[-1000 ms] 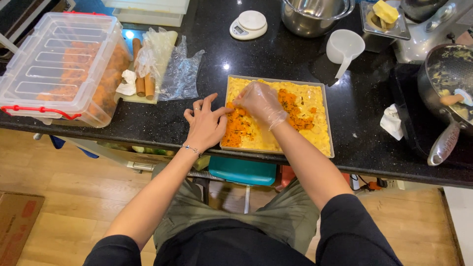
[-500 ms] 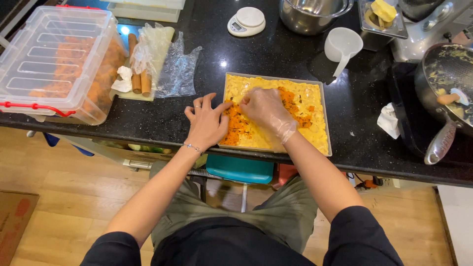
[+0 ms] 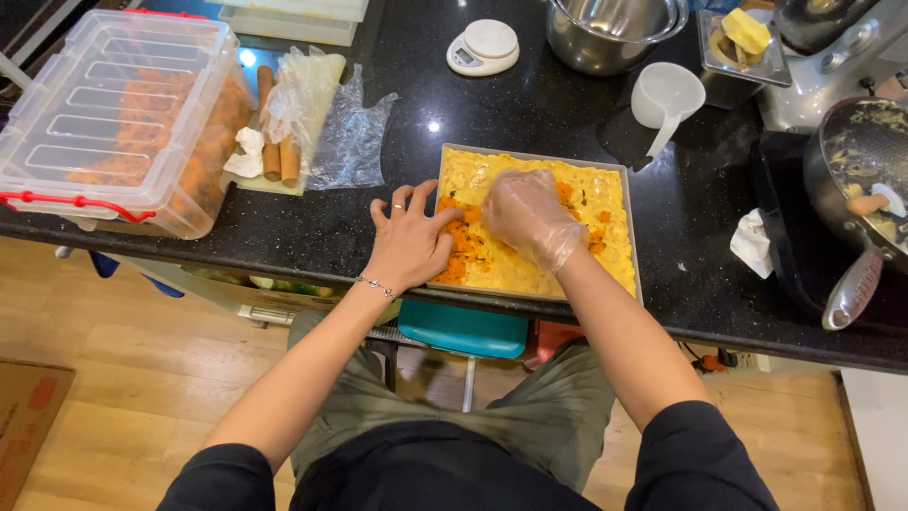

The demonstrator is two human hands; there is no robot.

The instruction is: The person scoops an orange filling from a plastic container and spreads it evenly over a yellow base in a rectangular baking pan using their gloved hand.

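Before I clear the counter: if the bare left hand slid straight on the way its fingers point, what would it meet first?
Probably the metal tray's rim: the left hand points up-right, fingertips already about there; beyond lie orange cubes.

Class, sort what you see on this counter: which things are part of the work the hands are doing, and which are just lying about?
In use:
right hand, gloved, pressing the filling
left hand, bare, steadying the tray's edge
rectangular tray of yellow mixture
orange pieces

Lying about:
clear lidded box
kitchen scale
white scoop
metal bowl
pan
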